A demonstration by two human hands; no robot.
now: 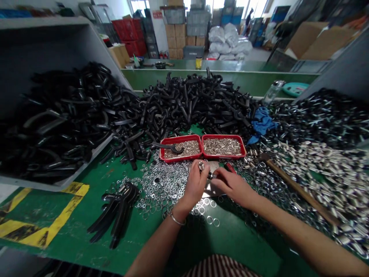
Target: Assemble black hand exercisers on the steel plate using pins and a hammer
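Over a flat metal plate (212,166) my left hand (196,182) is closed around a small shiny metal cylinder (201,166). Fingertips of my right hand (233,185) are pinched just beside it, at a small dark part with a metal end (211,176). Whether the cylinder and the dark part are joined cannot be made out. Loose silver rings (170,181) lie around the plate, some right by my left wrist. Behind my hands stand two red trays of small metal pieces, the left tray (180,159) with a black hook-shaped part (170,147) across it.
Black curved parts form a large heap (190,100) at the back and fill a grey bin (86,163) on the left. Several black parts (118,211) lie at front left. A wooden-handled hammer (300,188) rests beside silver cylinders (325,165); a blue cloth (261,123) lies behind.
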